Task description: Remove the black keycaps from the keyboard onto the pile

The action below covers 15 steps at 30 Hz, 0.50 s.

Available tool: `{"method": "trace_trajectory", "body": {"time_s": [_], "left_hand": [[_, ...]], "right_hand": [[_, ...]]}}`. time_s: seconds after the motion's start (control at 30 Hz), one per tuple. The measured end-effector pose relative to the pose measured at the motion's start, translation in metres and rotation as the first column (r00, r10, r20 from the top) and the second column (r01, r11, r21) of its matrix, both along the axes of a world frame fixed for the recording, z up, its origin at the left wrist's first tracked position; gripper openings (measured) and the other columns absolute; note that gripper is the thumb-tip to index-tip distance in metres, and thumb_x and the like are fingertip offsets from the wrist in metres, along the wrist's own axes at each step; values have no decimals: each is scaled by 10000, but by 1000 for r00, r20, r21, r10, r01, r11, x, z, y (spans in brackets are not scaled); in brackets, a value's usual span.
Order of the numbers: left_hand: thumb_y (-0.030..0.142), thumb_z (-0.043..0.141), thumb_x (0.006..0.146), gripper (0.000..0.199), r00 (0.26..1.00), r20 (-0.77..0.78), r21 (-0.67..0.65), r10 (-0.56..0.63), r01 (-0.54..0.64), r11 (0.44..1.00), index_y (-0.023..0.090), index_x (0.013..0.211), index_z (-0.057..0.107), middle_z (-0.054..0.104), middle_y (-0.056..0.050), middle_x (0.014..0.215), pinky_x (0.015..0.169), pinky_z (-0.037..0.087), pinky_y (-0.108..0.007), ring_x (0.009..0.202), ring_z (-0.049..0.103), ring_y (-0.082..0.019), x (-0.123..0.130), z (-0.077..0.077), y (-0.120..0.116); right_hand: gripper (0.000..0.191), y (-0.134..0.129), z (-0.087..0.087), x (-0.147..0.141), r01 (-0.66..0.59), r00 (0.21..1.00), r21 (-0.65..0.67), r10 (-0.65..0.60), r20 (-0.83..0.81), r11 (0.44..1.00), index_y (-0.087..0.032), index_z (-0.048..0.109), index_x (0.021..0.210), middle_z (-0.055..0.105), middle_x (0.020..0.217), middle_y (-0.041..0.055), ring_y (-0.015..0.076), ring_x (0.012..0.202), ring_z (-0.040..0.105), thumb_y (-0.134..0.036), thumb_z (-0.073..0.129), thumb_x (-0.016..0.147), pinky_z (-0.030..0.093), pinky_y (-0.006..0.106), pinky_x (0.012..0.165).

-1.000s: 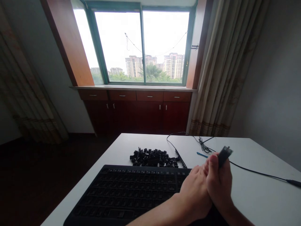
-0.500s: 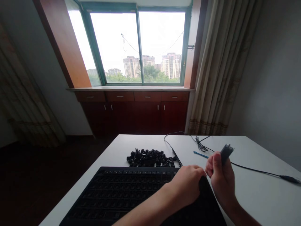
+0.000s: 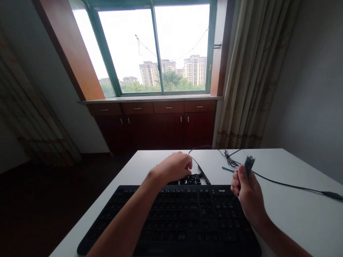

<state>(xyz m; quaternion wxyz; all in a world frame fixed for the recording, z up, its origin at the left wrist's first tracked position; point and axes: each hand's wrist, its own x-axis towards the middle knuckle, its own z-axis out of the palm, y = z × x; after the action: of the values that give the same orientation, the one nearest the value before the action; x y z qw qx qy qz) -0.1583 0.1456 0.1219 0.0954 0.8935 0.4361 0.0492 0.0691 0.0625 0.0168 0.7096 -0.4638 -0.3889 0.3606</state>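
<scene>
A black keyboard with its keycaps off lies across the front of the white table. Over the pile of loose black keycaps, behind the keyboard, is my left hand. Its fingers are curled down, and what they may hold is hidden. My right hand is wrapped round a dark tool with a translucent grey end, above the keyboard's right back corner. The end of the tool points up and away.
A blue stick and a black cable with a coiled part lie at the back right of the white table. A thin black strip lies beside the pile. Beyond stand cabinets and a window.
My left hand has moved from near my right hand, at the keyboard's right back corner, leftward and back over the keycap pile. My right hand still holds the tool. The view has shifted slightly.
</scene>
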Motion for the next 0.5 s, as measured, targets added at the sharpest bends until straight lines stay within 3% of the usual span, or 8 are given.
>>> {"method": "trace_trajectory", "body": {"time_s": [0.5], "left_hand": [[291,691,851,124,998,-52,-27,36,-37,999,218,908,774,753,-32,873,620,417,-251,746,665,-180,-18,-20,29]], "right_hand": [[389,-5,1,-2,-43,993,3,43,110,999,-224,486,845,471,661,-50,78,489,414,-585,554,973,369,189,422]]}}
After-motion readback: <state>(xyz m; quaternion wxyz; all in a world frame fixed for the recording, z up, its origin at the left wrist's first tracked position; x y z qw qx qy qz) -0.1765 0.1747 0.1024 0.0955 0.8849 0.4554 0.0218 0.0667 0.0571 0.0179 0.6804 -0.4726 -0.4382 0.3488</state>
